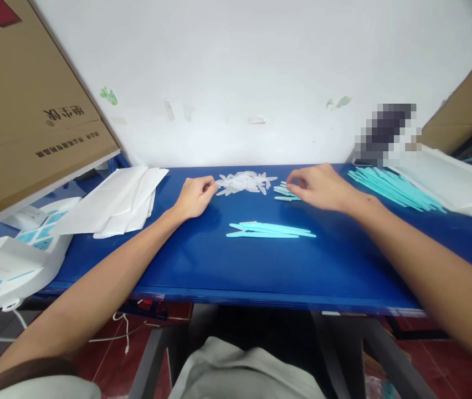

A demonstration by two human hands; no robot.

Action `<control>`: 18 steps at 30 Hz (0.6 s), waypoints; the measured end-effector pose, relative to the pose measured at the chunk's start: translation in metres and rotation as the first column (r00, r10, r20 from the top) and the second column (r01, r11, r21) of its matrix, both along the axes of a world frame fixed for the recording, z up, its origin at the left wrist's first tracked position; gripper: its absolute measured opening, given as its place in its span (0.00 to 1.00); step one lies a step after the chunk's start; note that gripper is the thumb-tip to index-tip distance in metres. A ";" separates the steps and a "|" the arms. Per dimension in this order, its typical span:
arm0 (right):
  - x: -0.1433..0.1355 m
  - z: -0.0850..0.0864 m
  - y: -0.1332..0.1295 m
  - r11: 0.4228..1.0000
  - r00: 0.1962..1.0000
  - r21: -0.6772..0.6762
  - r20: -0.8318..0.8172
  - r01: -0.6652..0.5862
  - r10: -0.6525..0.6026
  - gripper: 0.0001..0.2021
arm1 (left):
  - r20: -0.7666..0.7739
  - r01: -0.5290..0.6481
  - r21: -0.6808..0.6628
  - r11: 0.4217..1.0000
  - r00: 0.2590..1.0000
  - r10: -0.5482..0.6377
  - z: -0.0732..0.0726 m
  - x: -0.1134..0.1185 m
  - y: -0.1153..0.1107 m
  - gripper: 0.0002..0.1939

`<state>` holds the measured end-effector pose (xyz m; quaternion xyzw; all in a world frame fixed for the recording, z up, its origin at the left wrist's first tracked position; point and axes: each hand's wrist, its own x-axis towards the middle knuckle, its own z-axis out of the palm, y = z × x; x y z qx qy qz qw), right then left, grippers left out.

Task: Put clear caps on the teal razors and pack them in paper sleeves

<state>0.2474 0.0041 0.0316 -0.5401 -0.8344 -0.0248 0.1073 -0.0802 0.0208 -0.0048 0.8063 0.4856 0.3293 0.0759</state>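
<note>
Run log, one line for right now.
left hand: beside clear pieces | right hand: at partly hidden teal pieces | front teal sticks: on blue table

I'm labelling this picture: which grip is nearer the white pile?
Left. The left grip is at the left edge of the white pile; the right grip is off its right side, by the short teal sticks, with a visible gap.

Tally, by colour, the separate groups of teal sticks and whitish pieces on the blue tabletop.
Teal groups: 3 (front sticks, sticks by the right hand, right-side pile)
Whitish groups: 1 (heap by the left hand)
Total: 4
</note>
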 end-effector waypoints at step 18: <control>-0.033 -0.003 -0.030 0.858 0.923 -0.341 -0.148 -0.385 0.355 0.09 | -0.094 -0.153 -0.038 0.987 0.984 0.149 -0.003 -0.004 0.004 0.19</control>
